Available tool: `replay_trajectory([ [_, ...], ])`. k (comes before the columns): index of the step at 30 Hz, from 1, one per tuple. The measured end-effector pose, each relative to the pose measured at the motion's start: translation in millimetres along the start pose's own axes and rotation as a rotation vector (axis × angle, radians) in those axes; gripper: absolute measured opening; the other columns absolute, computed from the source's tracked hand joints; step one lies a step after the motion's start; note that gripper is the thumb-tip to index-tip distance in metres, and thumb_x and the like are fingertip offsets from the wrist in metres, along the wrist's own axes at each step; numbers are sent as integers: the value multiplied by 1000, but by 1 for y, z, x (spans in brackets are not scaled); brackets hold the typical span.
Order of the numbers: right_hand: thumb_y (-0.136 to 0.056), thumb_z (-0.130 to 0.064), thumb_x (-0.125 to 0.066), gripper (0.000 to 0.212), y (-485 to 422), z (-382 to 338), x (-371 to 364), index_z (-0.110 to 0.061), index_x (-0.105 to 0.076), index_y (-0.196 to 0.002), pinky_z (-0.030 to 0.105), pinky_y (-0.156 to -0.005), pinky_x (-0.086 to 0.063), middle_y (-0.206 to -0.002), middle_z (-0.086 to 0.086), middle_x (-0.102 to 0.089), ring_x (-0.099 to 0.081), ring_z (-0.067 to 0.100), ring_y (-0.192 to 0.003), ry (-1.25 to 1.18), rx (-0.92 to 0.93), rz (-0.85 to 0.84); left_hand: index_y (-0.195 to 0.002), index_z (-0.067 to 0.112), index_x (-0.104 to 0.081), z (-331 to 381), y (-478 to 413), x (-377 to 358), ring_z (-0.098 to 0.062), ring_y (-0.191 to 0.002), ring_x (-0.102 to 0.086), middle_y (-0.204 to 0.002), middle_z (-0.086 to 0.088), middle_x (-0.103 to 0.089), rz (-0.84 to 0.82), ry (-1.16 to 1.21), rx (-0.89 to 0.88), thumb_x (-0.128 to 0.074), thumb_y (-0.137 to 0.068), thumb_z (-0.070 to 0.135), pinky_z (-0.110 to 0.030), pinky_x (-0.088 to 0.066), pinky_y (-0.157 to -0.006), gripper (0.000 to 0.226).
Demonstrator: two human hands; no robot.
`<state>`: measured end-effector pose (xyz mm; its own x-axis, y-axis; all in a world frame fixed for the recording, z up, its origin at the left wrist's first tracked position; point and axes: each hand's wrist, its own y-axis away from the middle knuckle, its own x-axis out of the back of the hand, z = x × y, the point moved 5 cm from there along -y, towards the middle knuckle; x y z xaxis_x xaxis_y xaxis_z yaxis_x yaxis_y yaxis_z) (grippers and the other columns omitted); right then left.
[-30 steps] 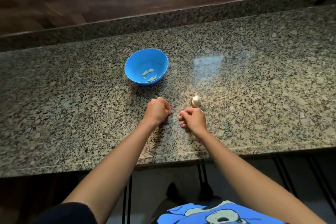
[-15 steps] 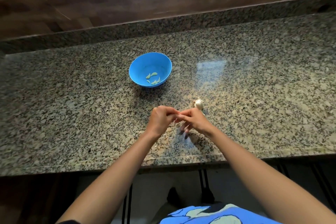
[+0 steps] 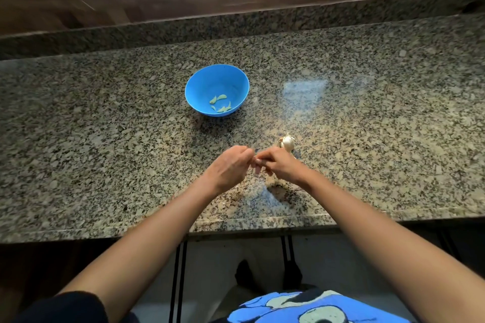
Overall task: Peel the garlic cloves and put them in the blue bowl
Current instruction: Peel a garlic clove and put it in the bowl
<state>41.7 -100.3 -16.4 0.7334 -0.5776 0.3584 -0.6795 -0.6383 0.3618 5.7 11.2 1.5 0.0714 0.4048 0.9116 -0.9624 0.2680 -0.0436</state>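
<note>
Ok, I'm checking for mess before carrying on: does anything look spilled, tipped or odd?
Nothing stands out. The blue bowl sits upright with peeled cloves inside, and the garlic bulb rests on the counter.

No readable text for you here, no letters or numbers on your blue bowl (image 3: 210, 81), granite counter (image 3: 105, 139), shirt (image 3: 262, 307) print a graphic only, no legible words.

The counter (image 3: 105, 152) is of speckled granite, with a low ledge (image 3: 157, 31) of the same stone along its far side. A blue bowl (image 3: 207, 80) stands upright on it, about in the middle. A garlic head (image 3: 287, 142) lies near the front edge, to the right of the bowl and well apart from it.
</note>
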Motion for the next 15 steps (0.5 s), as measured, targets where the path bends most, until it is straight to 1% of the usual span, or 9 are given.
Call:
replay_trajectory([
  [3, -91, -9, -50, 18, -2, 4, 6, -5, -67, -93, 19, -65, -49, -79, 4, -64, -55, 12, -63, 317, 120, 251, -76, 9, -53, 0, -1, -9, -13, -57, -42, -66, -2, -51, 12, 315, 373, -41, -98, 14, -18, -35, -50, 26],
  [4, -91, -10, -49, 20, 0, 3, 6, -4, -68, -92, 22, -66, -51, -77, 6, -65, -56, 14, -62, 397, 194, 322, -74, 10, -53, -2, -2, -12, -12, -55, -40, -63, 0, -49, -14, 473, 504, -41, -98, 15, -20, -34, -50, 28],
  [5, -92, -13, -47, 24, 2, 1, 7, -4, -68, -88, 25, -62, -52, -72, 7, -65, -56, 14, -58, 463, 289, 374, -72, 10, -52, -5, -1, -16, -11, -54, -38, -61, 2, -46, -73, 698, 620, -41, -98, 16, -20, -32, -50, 29],
  [7, -92, -20, -40, 34, 4, 0, 5, -7, -67, -76, 22, -45, -48, -60, 3, -62, -54, 14, -48, 613, 450, 434, -71, 9, -52, -7, 4, -22, -8, -51, -33, -58, 4, -44, -211, 1173, 800, -42, -97, 13, -18, -29, -48, 28],
  [8, -92, -21, -38, 37, 4, 2, 4, -9, -66, -72, 19, -41, -41, -57, 2, -61, -55, 14, -47, 675, 477, 446, -71, 9, -52, -8, 6, -22, -7, -50, -33, -57, 4, -44, -235, 1242, 824, -42, -97, 13, -17, -28, -48, 28],
  [9, -93, -21, -38, 37, 1, 2, 3, -10, -65, -70, 18, -40, -35, -57, 2, -60, -56, 15, -49, 694, 441, 452, -72, 9, -53, -10, 7, -21, -7, -50, -33, -57, 4, -44, -225, 1156, 782, -43, -97, 14, -17, -28, -47, 27],
  [11, -93, -21, -44, 31, -3, 2, 4, -12, -66, -73, 17, -47, -31, -62, 4, -60, -53, 15, -54, 526, 230, 425, -75, 9, -55, -11, 3, -14, -6, -51, -35, -60, 5, -46, -91, 694, 550, -43, -97, 14, -15, -29, -46, 25],
  [13, -91, -21, -51, 26, -6, 4, 4, -10, -65, -73, 19, -49, -34, -61, 2, -59, -46, 11, -52, -16, -13, 265, -75, 8, -55, -10, 0, -5, -6, -55, -37, -64, 6, -46, 126, 358, 280, -44, -96, 12, -11, -35, -51, 24],
  [15, -91, -18, -50, 22, -1, 5, -2, -11, -62, -74, 15, -42, -31, -58, -3, -56, -42, 6, -47, -563, -194, 37, -74, 5, -54, -9, 3, 5, -8, -60, -37, -66, 3, -47, 284, 163, 5, -41, -93, 10, -10, -34, -58, 24],
])
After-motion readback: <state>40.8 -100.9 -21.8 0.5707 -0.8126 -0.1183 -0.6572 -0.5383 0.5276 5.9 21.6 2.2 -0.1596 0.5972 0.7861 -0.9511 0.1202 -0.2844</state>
